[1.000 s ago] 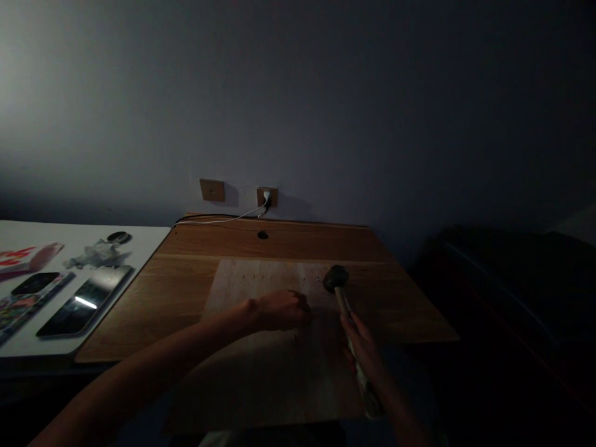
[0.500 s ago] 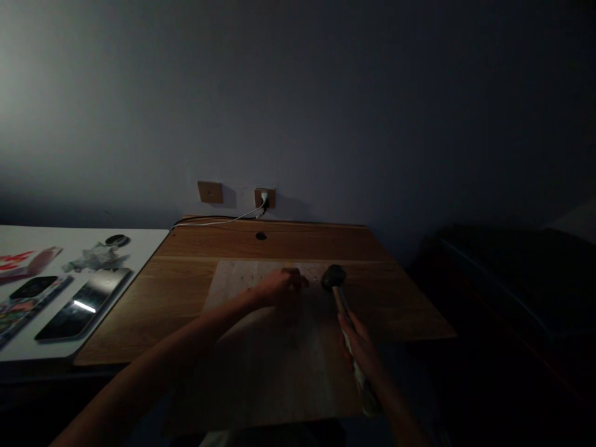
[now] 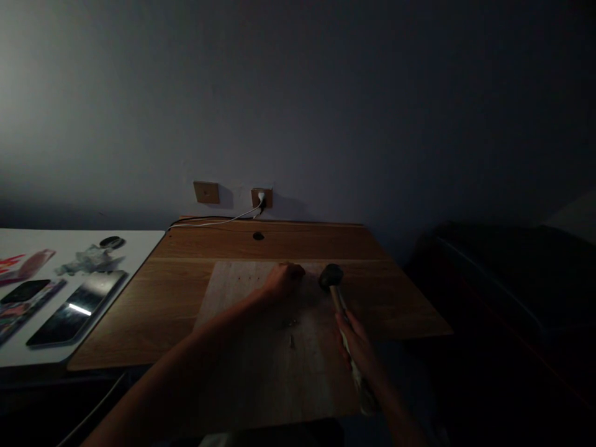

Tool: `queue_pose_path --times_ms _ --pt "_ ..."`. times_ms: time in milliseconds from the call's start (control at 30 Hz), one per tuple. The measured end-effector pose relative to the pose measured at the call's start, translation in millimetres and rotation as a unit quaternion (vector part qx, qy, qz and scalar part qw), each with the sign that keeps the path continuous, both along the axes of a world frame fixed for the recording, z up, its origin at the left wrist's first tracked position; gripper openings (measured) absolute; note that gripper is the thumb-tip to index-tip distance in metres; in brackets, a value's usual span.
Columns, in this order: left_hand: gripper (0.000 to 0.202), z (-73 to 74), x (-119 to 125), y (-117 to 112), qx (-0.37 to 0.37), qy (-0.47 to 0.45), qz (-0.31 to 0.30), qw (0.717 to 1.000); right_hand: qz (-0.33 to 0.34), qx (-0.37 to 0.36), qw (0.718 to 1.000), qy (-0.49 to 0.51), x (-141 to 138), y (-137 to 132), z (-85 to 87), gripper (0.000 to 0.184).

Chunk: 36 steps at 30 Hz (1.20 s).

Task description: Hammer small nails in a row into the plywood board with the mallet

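Observation:
My right hand (image 3: 357,344) is wrapped round the pale handle of a hammer (image 3: 331,277), whose bulky dark head hovers or rests at the right side of a thin wooden board (image 3: 261,366). To the left of that head, my left hand (image 3: 283,280) is over the far part of the board with its fingers closed in a pinch. Whatever is between those fingertips is too small and dark to make out. Small metal pieces, perhaps nails (image 3: 292,341), lie loose on the board nearer to me. A row of tiny dark marks (image 3: 250,278) runs along its far left part.
The board lies on a brown wooden desk (image 3: 135,316) against the wall. On a white table (image 3: 144,242) at left are a tablet-like device (image 3: 77,308), a phone (image 3: 25,290) and crumpled plastic (image 3: 90,257). Cables run from a wall socket (image 3: 261,198).
My left hand has shifted slightly on the board, and the loose metal pieces now show below it. The hammer stays nearly in place in my right hand. The view has turned slightly.

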<state>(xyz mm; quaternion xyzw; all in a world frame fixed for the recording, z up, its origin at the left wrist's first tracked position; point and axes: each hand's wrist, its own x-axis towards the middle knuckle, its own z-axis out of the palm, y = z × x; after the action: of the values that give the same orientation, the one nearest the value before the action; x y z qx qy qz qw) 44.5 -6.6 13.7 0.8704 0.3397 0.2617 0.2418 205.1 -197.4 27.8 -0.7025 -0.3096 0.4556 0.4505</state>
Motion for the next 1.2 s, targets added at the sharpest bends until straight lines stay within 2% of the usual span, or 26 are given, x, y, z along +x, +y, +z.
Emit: queue_pose_path --times_ms 167,267,400,467,667,867,1033,1133,1200 --pt "0.026 -2.5 -1.3 2.7 0.019 -0.012 -0.016 1.000 0.014 0.007 1.000 -0.015 -1.8 -2.4 3.7 0.061" --pt "0.025 -3.5 -0.9 4.3 0.000 -0.017 -0.014 1.000 0.022 0.039 0.999 -0.024 -8.5 -4.7 17.5 0.060" --pt "0.041 -5.5 -0.1 3.9 -0.050 -0.053 -0.002 0.997 0.048 0.074 0.996 -0.029 -19.3 -2.9 33.6 0.053" --pt "0.046 -6.2 0.2 3.0 -0.060 -0.069 0.000 0.996 0.067 0.077 0.994 -0.040 -22.8 1.6 32.0 0.049" --pt "0.049 -7.3 0.2 2.7 -0.070 -0.083 -0.005 0.994 0.124 0.066 0.985 -0.095 -23.8 15.8 11.6 0.042" --pt "0.049 -10.4 -0.1 4.8 -0.061 -0.081 -0.003 0.995 0.105 0.078 0.989 -0.075 -26.3 13.1 25.0 0.041" --pt "0.042 -8.2 2.5 3.6 -0.071 -0.079 -0.002 0.994 0.123 0.065 0.987 -0.085 -25.2 15.7 19.7 0.041" --pt "0.048 -2.9 -0.2 2.8 -0.065 -0.064 -0.008 0.996 0.106 0.053 0.991 -0.058 -20.4 14.0 19.1 0.043" --pt "0.048 5.5 -8.0 -0.8 -0.034 -0.044 -0.019 0.998 0.083 0.046 0.994 -0.046 -15.9 9.4 22.4 0.046"
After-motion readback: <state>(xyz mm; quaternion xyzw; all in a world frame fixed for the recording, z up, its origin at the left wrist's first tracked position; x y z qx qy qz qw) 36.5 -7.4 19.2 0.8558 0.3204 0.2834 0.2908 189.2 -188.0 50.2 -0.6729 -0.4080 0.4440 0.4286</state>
